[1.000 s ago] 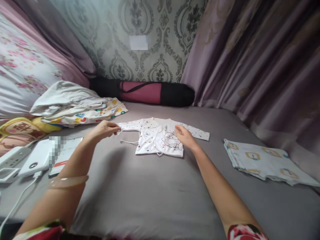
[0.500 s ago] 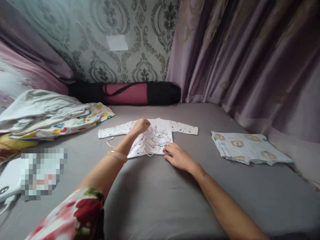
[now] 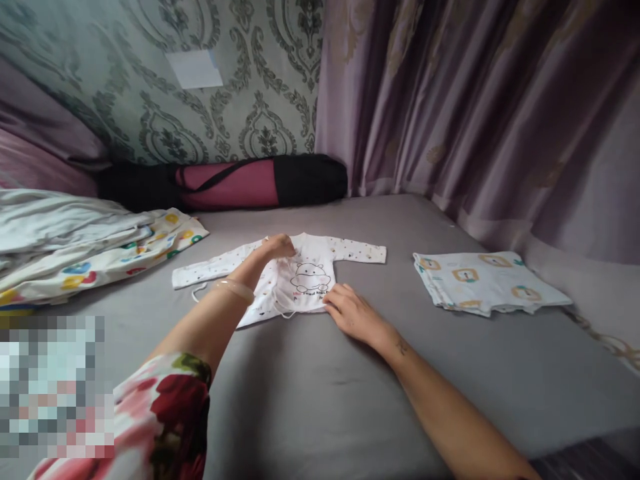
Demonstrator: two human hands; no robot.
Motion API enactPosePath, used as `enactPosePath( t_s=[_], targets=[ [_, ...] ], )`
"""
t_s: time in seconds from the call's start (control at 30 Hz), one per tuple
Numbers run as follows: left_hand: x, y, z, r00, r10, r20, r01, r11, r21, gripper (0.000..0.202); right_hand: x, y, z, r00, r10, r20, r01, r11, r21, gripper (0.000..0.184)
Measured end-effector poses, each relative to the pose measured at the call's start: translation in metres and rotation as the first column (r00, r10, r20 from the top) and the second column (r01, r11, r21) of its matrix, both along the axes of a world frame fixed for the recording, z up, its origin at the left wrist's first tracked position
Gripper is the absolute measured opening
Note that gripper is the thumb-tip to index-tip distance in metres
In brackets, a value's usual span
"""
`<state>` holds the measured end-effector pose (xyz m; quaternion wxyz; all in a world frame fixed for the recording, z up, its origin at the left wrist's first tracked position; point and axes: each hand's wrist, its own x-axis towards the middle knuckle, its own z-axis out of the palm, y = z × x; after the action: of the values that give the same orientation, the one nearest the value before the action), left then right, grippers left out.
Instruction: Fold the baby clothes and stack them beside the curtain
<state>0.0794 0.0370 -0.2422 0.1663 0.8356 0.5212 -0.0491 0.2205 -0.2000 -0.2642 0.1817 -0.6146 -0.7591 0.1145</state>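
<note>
A small white baby shirt [image 3: 305,273] with coloured dots and a cartoon animal print lies flat on the grey bed sheet [image 3: 320,373], sleeves spread to both sides. My left hand [image 3: 274,247] rests at the shirt's collar with its fingers curled onto the cloth. My right hand [image 3: 353,313] lies at the shirt's lower right hem, fingers stretched out and touching the edge. A tie string trails from the shirt's left side.
A folded patterned cloth [image 3: 485,280] lies to the right near the purple curtain [image 3: 475,113]. A pile of bedding and a colourful printed cloth [image 3: 90,247] sits on the left. A rolled pink and black mat [image 3: 235,183] lies along the wall. A blurred patch covers the lower left.
My left hand left the left sleeve end for the collar. My right hand slid from the shirt's front down to its lower right hem. The view has turned right.
</note>
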Motion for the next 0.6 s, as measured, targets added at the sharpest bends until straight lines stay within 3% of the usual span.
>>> enactPosePath(
  t_s=[0.2, 0.4, 0.6],
  targets=[
    [0.007, 0.004, -0.001, 0.999, -0.008, -0.039, 0.009, 1.0, 0.02, 0.023, -0.005, -0.002, 0.005, 0.999, -0.017, 0.043, 0.017, 1.0, 0.002, 0.014],
    [0.01, 0.011, -0.003, 0.994, -0.071, -0.087, 0.071, 0.997, -0.011, 0.008, -0.007, -0.004, 0.005, 0.995, -0.027, 0.093, 0.027, 1.0, -0.001, 0.014],
    [0.003, 0.008, 0.0, 0.993, -0.041, -0.113, 0.055, 0.991, 0.126, 0.024, -0.011, -0.005, 0.005, 0.979, -0.028, 0.2, 0.025, 1.0, 0.017, 0.021]
  ],
)
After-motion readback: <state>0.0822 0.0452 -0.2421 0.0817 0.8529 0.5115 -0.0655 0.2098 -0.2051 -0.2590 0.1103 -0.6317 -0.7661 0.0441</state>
